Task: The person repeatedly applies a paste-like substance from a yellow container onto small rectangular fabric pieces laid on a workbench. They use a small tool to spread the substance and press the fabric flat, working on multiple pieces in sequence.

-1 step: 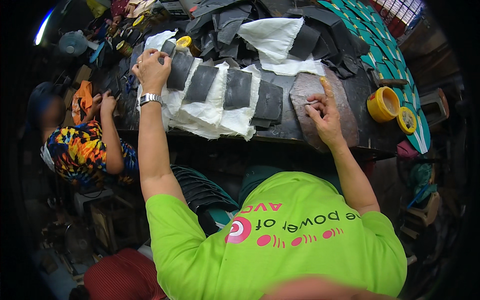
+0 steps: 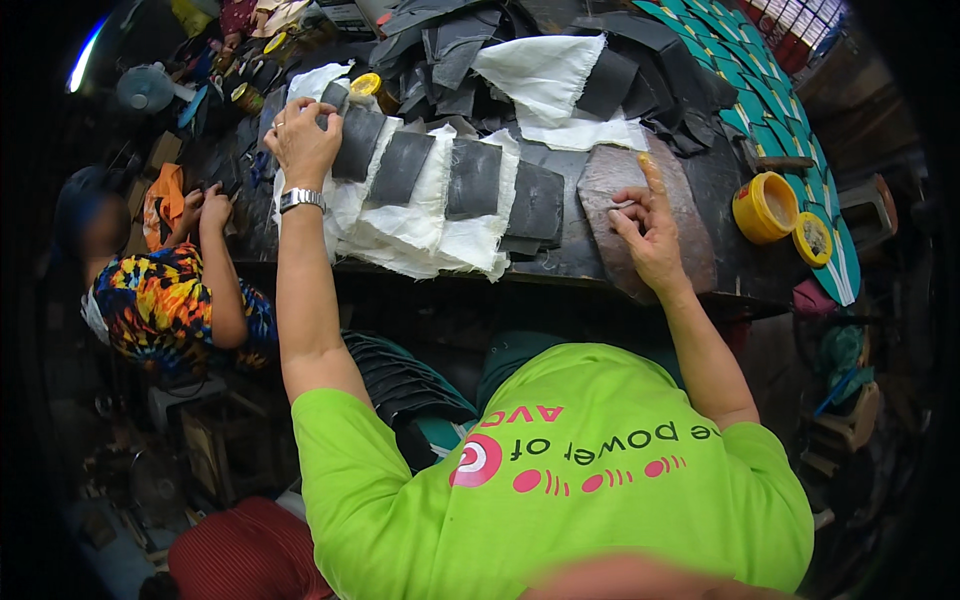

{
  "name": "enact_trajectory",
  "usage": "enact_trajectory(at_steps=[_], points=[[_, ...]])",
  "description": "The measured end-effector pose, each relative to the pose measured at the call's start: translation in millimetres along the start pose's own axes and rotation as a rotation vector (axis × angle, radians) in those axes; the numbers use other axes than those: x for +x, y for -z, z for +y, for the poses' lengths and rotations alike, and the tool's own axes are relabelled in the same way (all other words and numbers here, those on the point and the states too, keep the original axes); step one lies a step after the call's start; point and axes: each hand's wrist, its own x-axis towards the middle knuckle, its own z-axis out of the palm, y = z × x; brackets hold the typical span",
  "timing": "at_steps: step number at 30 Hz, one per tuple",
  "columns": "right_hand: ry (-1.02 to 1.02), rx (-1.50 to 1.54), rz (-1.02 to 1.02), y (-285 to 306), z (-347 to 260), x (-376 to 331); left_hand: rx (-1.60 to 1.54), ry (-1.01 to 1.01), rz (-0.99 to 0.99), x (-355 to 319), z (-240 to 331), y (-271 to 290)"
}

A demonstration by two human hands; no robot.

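Note:
At the left end of a row of black sheet pieces laid on white cloth, my left hand (image 2: 304,145) has its fingers bent and closed at the edge of a small black piece (image 2: 335,96). White cloth (image 2: 415,222) with frayed edges lies under several black rectangular pieces (image 2: 474,178), overlapping like steps. My right hand (image 2: 650,238) hovers over or rests on a brown flat slab (image 2: 700,245); I cannot tell which. Its index finger points away, smeared orange-yellow, the other fingers are partly curled, and no held thing shows. A yellow tub (image 2: 765,210) of paste stands right of the slab.
A yellow lid (image 2: 813,243) lies beside the tub. Black sheets (image 2: 450,50) and another white cloth (image 2: 545,75) are heaped at the back. Green strap-like pieces (image 2: 775,110) cover the right end. At left, a co-worker in a colourful shirt (image 2: 175,310) works at the same table.

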Motion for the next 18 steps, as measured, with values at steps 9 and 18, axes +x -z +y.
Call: enact_trajectory(at_steps=[9,18], points=[[0.035,0.097,0.079,0,-3,-4,-0.209,-0.170,0.145,12,78,43],[0.104,0.106,0.238,4,-3,-1,-0.666,-0.492,-0.288,-15,270,0]])
